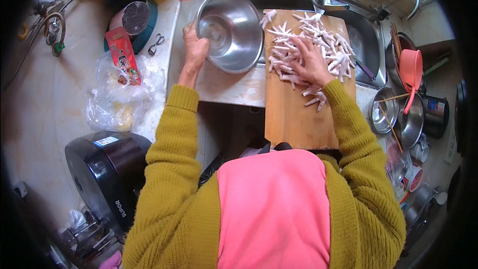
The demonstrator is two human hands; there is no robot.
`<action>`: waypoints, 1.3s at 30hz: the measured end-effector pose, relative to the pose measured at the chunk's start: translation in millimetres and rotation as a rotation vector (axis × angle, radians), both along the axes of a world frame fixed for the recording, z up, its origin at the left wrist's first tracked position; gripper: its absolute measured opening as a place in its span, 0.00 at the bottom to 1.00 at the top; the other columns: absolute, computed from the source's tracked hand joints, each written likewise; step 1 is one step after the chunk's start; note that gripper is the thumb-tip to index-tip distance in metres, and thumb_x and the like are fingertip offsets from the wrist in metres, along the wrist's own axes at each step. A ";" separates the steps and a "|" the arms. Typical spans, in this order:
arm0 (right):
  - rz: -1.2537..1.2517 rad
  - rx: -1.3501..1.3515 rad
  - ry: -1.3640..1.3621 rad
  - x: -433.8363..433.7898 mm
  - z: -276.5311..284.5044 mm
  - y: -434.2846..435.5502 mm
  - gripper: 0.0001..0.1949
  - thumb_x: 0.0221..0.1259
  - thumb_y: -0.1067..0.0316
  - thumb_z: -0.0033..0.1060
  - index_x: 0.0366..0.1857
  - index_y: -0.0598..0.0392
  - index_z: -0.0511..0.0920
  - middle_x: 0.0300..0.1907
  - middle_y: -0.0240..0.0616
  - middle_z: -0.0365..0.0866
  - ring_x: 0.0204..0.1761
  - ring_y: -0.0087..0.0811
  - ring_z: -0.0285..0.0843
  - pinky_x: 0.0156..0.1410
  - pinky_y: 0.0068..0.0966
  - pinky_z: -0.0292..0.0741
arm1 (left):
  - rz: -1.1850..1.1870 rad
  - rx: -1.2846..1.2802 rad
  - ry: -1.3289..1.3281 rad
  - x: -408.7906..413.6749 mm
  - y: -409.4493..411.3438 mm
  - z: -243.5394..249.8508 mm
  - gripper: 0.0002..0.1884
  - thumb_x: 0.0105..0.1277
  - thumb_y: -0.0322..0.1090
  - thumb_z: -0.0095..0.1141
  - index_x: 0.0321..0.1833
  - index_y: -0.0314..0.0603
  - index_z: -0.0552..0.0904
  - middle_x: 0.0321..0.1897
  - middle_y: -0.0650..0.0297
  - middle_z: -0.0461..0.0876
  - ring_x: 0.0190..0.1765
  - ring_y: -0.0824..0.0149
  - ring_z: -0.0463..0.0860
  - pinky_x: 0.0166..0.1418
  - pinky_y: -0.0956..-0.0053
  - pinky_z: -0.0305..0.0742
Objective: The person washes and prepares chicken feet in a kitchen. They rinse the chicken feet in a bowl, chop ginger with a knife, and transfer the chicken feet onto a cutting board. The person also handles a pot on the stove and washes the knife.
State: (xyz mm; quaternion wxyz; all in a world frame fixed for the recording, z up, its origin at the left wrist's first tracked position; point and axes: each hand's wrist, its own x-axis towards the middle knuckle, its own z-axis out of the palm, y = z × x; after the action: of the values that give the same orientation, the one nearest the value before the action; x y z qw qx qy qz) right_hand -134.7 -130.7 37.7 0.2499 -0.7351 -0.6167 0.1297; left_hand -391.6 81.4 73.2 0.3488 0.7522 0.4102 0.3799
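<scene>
My left hand [195, 46] grips the rim of a large stainless steel bowl [239, 26], its thumb inside the edge. The bowl tilts toward me beside the cutting board, and its inside shows only a wet, cloudy patch at the bottom. On the wooden cutting board [302, 123] lies a heap of pale chicken feet [285, 54]. My right hand [312, 61] rests on the heap with its fingers spread; whether it pinches any foot cannot be told. At the board's right edge a knife with a purple handle [365, 69] sticks out, its blade largely hidden.
The board spans a double steel sink [368, 37] with a faucet [328, 2] behind. Bowls [384, 110], chopsticks and a pink ladle [410, 67] crowd the right. On the left are a plastic bag [108, 101], a red packet [123, 56], kitchen scissors [156, 44] and a Supor rice cooker [108, 179].
</scene>
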 end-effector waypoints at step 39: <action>-0.202 0.027 -0.200 -45.0 -30.8 -163.2 0.35 0.50 0.77 0.54 0.68 0.58 0.59 0.69 0.53 0.52 0.73 0.54 0.49 0.74 0.49 0.51 | 0.159 -0.632 -0.372 99.5 30.1 -141.8 0.35 0.45 0.14 0.46 0.63 0.33 0.72 0.52 0.54 0.78 0.53 0.58 0.77 0.57 0.72 0.71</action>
State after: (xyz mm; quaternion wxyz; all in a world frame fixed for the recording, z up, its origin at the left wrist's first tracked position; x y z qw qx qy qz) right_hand -179.6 -293.9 6.9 0.2088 -0.7993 -0.5631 0.0214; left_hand -292.1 111.5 -68.6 0.6018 0.4913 0.4939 0.3905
